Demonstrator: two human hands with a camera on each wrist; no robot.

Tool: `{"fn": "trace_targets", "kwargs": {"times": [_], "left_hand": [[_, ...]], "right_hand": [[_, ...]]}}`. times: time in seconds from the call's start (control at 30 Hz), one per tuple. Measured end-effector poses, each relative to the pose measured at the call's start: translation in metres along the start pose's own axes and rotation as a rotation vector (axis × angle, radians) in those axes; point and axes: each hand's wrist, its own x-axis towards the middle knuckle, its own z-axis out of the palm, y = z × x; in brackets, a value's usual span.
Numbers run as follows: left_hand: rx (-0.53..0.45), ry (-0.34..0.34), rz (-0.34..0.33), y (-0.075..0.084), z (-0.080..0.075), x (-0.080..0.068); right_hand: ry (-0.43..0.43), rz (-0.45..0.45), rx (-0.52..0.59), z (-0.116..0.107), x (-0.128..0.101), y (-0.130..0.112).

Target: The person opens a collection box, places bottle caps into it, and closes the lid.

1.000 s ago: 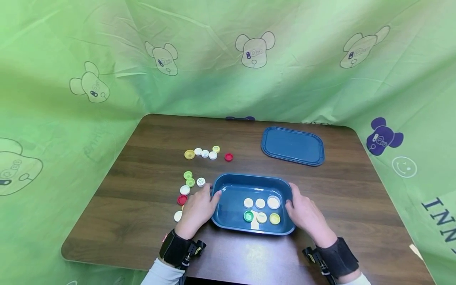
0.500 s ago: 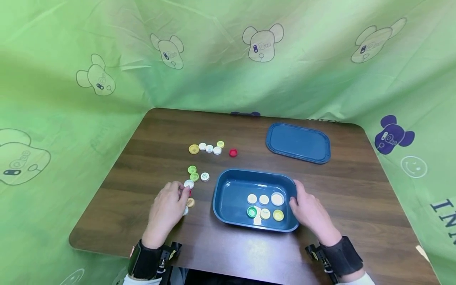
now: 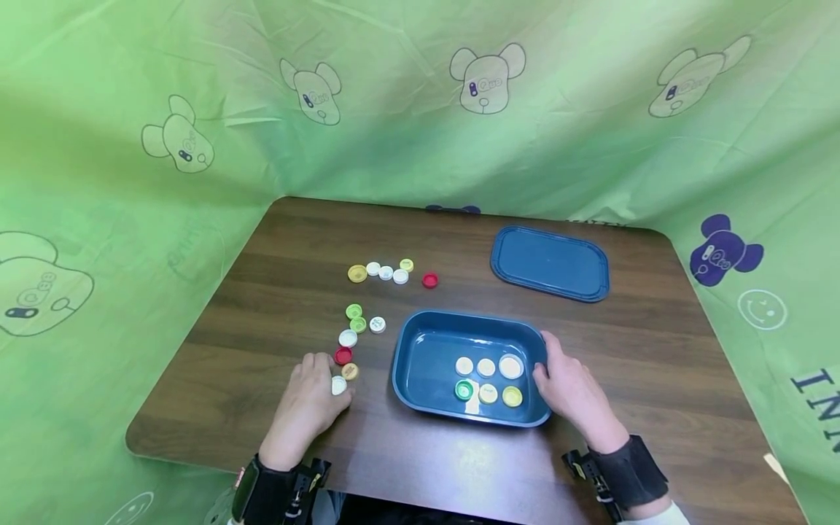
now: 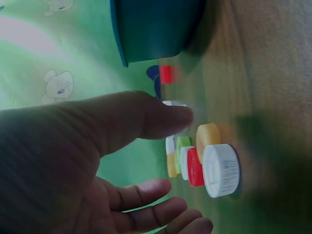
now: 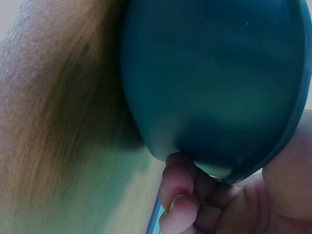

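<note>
Two hands work on a wooden tabletop (image 3: pixel 262 306): the left hand (image 3: pixel 303 408), fingers released, reaches a white cap (image 3: pixel 338 386) beside loose caps; the right hand (image 3: pixel 569 394) grasps the blue tray's (image 3: pixel 420 372) right rim. A clumsy pinch could flick the cap away

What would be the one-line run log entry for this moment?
left hand: open, at white cap | right hand: grips blue tray rim | tray: six caps | lid: on table
</note>
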Motion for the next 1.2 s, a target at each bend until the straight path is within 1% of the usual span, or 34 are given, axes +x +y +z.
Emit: {"fn": "trace_targets", "kwargs": {"times": [0.23,0.47,0.67,0.8,0.9,1.0,1.1,1.2], "left_hand": [[0.023,0.007,0.052,-0.007,0.007,0.001],[0.036,-0.036,0.066,-0.01,0.01,0.003],[0.037,-0.015,0.095,-0.012,0.012,0.004],[0.037,-0.002,0.098,-0.01,0.01,0.003],[0.032,0.023,0.104,-0.006,0.005,0.002],[0.017,0.055,0.116,0.004,-0.003,-0.001],[-0.009,0.08,0.146,0.019,-0.011,-0.002],[-0.024,0.097,0.197,0.036,-0.016,-0.003]], "right_hand": [[-0.02,0.01,0.019,0.0,-0.001,-0.001],[-0.002,-0.008,0.003,0.002,-0.002,0.0],[0.008,-0.011,0.006,0.003,-0.003,0.001],[0.006,-0.009,0.004,0.002,-0.003,0.0],[0.011,-0.01,0.005,0.001,-0.004,-0.001],[0.014,-0.011,0.011,0.0,-0.005,-0.001],[0.01,-0.005,0.017,-0.002,-0.005,-0.002],[0.005,-0.001,0.019,-0.003,-0.004,-0.001]]}}
